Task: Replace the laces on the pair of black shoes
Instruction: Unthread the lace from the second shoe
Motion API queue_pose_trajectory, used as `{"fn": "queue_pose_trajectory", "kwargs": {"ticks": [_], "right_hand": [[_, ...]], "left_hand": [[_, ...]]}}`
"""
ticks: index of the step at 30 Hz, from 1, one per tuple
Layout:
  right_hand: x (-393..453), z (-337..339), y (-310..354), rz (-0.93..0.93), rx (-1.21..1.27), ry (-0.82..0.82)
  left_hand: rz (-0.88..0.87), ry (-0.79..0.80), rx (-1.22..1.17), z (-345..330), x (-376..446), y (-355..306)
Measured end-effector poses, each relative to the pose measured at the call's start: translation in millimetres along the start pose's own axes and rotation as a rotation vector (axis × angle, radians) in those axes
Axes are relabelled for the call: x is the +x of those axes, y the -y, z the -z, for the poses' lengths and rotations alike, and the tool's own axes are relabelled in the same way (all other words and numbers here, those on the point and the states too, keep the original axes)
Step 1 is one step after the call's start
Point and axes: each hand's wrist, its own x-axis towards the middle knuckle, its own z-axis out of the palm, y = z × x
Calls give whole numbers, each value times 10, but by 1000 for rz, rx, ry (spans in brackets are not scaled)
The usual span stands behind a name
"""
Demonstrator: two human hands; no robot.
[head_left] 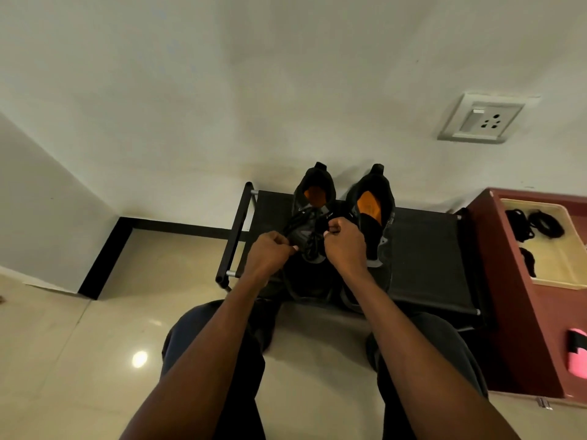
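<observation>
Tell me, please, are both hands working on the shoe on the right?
No, the left hand and right hand pinch black laces over the left shoe.

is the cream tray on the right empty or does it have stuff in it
Not empty. The cream plastic tray on the maroon cabinet holds several bundles of black laces, lying loose on its floor.
</observation>
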Motion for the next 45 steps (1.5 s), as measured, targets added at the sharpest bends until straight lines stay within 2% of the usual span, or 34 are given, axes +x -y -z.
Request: {"fn": "queue_pose_trajectory", "kwargs": {"ticks": [5,9,14,17,19,22,25,28,31,45], "right_hand": [[100,-72,-46,97,-169,23],[103,-107,-61,139,-221,-23],[31,-14,35,102,-43,-237],[30,38,65,61,78,-309],[31,60,63,59,68,-311],[7,84,69,142,-76,-250],[-8,108,61,220,-263,-229],[-12,188,40,199,-366,-270],[-60,244,54,171,-426,-266],[-187,346,0,174,-494,-200]], "left_hand": [[-66,-75,154,-38,65,-39],[-237,-232,211,-31,132,-165],[-183,-72,287,-52,200,-251],[-153,-89,220,-41,224,-259],[-166,-134,190,-23,227,-265],[-227,-231,127,4,214,-276],[-225,-290,-66,30,230,-297],[-167,-281,-346,48,266,-316],[-134,-282,-487,45,270,-348],[-98,-398,-468,24,339,-331]]}}
